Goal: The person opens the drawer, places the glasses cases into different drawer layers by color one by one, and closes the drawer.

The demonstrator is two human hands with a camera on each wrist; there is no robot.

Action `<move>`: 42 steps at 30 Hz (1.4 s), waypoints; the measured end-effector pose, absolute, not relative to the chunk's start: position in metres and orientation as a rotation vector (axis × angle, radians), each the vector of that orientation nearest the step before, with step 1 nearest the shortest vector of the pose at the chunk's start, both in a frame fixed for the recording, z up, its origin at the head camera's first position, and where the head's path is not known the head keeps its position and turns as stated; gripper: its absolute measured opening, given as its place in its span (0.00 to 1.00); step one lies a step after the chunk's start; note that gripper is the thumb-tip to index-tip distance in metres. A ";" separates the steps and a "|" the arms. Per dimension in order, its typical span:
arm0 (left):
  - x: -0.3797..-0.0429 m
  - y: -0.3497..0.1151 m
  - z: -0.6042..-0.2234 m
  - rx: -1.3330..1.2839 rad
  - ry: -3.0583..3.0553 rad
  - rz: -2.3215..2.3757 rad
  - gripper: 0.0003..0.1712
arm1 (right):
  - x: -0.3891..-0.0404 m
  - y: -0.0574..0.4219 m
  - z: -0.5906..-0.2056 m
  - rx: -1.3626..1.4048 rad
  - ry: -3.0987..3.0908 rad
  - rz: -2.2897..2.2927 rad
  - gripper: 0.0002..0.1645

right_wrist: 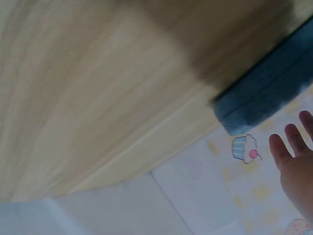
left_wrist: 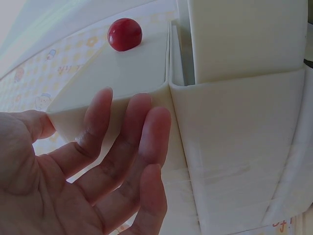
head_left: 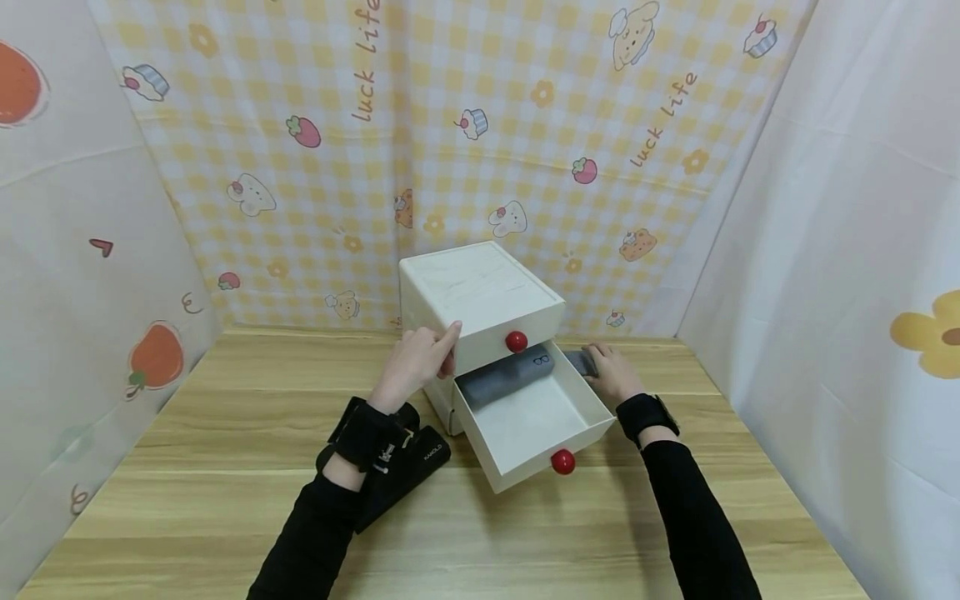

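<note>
In the head view, a white drawer cabinet [head_left: 480, 287] with red knobs stands on the table, its lower drawer [head_left: 536, 425] pulled out. A grey glasses case [head_left: 506, 379] printed with a small pair of glasses lies at the back of that drawer. My left hand [left_wrist: 98, 166] rests at the cabinet's upper front corner, thumb at the edge and fingers spread, lightly bent, along the side. Beyond the drawer, my right hand [head_left: 611, 373] is at the end of another dark grey case [right_wrist: 266, 83]. The right wrist view shows straight fingertips beside that case; the thumb is hidden there.
A black elongated item [head_left: 412, 471] with pale lettering lies on the wooden table [head_left: 247, 467], left of the drawer and partly under my left wrist. Behind the cabinet hangs a yellow checked curtain [head_left: 337, 167]. White printed cloth [head_left: 840, 250] closes off the right side.
</note>
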State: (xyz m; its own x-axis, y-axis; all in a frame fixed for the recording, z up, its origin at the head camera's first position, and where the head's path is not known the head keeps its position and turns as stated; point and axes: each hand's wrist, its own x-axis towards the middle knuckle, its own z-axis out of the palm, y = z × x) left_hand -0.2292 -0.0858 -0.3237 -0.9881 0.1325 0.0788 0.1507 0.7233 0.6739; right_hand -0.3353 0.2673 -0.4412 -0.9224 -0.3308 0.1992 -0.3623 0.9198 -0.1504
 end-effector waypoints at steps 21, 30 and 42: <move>-0.230 -0.086 -0.322 -0.259 -2.898 -1.132 0.41 | -0.336 0.264 -0.465 0.416 -2.872 0.206 0.31; -0.230 -0.086 -0.322 -0.254 -2.876 -1.153 0.41 | -0.336 0.263 -0.463 0.406 -2.882 0.171 0.33; -0.231 -0.086 -0.322 -0.236 -2.893 -1.144 0.41 | -0.332 0.269 -0.462 0.492 -2.772 0.205 0.32</move>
State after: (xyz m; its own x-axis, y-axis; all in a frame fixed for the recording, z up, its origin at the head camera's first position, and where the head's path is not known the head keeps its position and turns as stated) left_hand -0.2308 -0.0855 -0.3224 -0.9883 0.1322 0.0757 0.1482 0.7195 0.6784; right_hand -0.3317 0.2688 -0.4624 -0.8905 -0.3110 0.3321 -0.3565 0.9305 -0.0846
